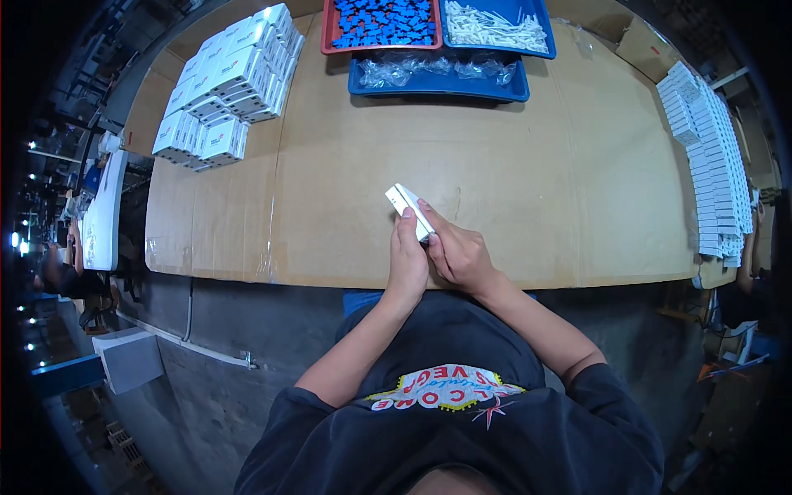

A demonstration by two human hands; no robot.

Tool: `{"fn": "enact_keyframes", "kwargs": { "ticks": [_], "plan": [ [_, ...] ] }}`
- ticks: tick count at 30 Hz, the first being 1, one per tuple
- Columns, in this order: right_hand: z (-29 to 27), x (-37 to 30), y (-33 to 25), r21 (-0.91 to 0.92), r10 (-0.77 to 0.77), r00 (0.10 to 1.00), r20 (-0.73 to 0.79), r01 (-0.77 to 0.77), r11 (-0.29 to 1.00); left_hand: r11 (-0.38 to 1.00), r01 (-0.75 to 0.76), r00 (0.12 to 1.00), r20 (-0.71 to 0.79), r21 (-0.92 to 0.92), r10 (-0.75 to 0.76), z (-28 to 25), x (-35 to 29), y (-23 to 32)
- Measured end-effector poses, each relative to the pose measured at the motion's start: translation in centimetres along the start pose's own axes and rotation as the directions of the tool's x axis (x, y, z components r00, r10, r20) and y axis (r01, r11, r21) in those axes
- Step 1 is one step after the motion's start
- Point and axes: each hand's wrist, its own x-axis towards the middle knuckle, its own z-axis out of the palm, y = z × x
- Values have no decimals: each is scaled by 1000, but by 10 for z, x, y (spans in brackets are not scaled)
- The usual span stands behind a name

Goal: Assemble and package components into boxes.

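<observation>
A small white box (411, 209) is held between my two hands, tilted, over the near part of the cardboard-covered table (495, 190). My left hand (407, 257) grips its left side, with the thumb up along the box. From the right, my right hand (459, 250) closes on the other side, its fingers near the upper edge and the lower end. Part of the box is hidden by my fingers, and I cannot see what its lower end looks like.
Stacked white boxes (227, 70) stand at the far left. A red tray of blue pieces (384, 23), a blue tray of white sticks (495, 29) and a blue tray with clear plastic bags (437, 78) sit at the back. More stacked white boxes (709, 165) line the right edge.
</observation>
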Motion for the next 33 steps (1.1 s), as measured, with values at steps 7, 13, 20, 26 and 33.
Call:
{"fn": "enact_keyframes", "kwargs": {
  "ticks": [7, 13, 20, 26, 33],
  "plan": [
    [2, 1, -5, 13, 33, 998, 44, -33, 999, 999, 45, 997, 61, -29, -43, -19, 7, -11],
    [-23, 10, 6, 450, 217, 967, 137, -255, 856, 962, -265, 937, 251, 64, 241, -22, 15, 11],
    [-44, 35, -6, 694, 576, 661, 482, -689, 210, 842, -502, 805, 462, 198, 371, -12, 7, 25],
    [-35, 30, -13, 766, 608, 626, 489, -642, 45, 831, -541, 769, 478, 131, 425, -4, 4, 51],
    [-6, 17, -17, 714, 544, 832, 107, -445, 540, 949, -297, 925, 277, 109, 258, -2, 10, 26]
  ]
}}
